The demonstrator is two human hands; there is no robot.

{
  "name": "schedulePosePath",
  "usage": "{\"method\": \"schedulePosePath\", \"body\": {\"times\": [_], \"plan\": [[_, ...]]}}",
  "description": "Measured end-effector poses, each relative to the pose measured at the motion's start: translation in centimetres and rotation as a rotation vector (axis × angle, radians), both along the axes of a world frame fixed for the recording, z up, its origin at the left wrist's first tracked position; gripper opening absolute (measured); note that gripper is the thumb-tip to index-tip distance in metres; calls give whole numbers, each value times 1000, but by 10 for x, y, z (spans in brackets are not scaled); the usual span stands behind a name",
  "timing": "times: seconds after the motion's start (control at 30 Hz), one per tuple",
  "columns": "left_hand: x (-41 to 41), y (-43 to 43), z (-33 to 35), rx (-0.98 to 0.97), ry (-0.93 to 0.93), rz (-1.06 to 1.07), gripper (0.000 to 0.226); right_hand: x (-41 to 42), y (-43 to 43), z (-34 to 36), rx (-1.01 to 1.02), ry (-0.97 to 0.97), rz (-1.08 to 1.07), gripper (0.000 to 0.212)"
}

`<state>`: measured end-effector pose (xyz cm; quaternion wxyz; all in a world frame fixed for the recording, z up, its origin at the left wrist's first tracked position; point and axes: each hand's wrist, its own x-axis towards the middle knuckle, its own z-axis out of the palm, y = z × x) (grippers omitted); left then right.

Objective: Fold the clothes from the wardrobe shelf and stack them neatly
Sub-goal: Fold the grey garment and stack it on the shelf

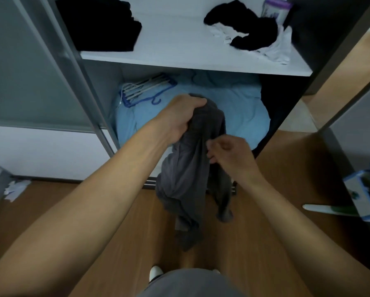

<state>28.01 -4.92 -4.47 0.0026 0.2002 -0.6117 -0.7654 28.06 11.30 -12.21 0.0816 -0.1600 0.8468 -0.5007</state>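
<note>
Dark grey garment (pixel 190 174) is held in mid-air in front of the open wardrobe, clear of the white shelf (pixel 179 58) above and the blue bedding (pixel 244 108) behind it. Its long axis runs near vertical, bunched at the top, loose end trailing toward the wooden floor (pixel 115 232).

Left hand (pixel 181 116): fingers closed in a full fist round the bunched top, carrying the weight.

Right hand (pixel 229 156): lower, just right of the hanging cloth, fingers curled at its edge. It looks like a pinch on a hem, but contact is not clearly resolved.

Judgement: right hand is the nearer to the free edge, so spreading the garment turns on it drawing rightward.

Crumpled black and white clothes (pixel 250 33) wait unfolded at shelf right; black stack (pixel 102 24) at left.
</note>
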Motion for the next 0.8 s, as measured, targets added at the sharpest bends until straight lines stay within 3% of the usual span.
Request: {"method": "schedulePosePath", "body": {"times": [0.1, 0.23, 0.37, 0.47, 0.57, 0.67, 0.73, 0.8], "plan": [[1, 27, -5, -17, -55, 21, 28, 16, -21, -8, 144, 28, 47, 44], [1, 47, -7, -20, -21, 47, 17, 8, -39, -19, 1, -47, -115, 60], [0, 34, 1, -179, 61, 20, 22, -4, -44, -19, -260, 26, -198, 12], [9, -8, 1, -267, 55, -92, 16, -17, -22, -1, -380, 65, -189, 22], [18, -40, -11, -629, -88, -264, 30, -31, -10, 24, -376, 35, -108, 30], [12, -42, -30, -1051, -82, -227, 45, -38, -14, 41, -225, -19, -20, 36], [10, -33, -41, -1072, -88, -335, 55, -36, -17, 44, -147, -32, 25, 37], [8, -25, -57, -1100, -148, -535, 33, -35, -17, 46, -144, -35, -2, 38]]}}
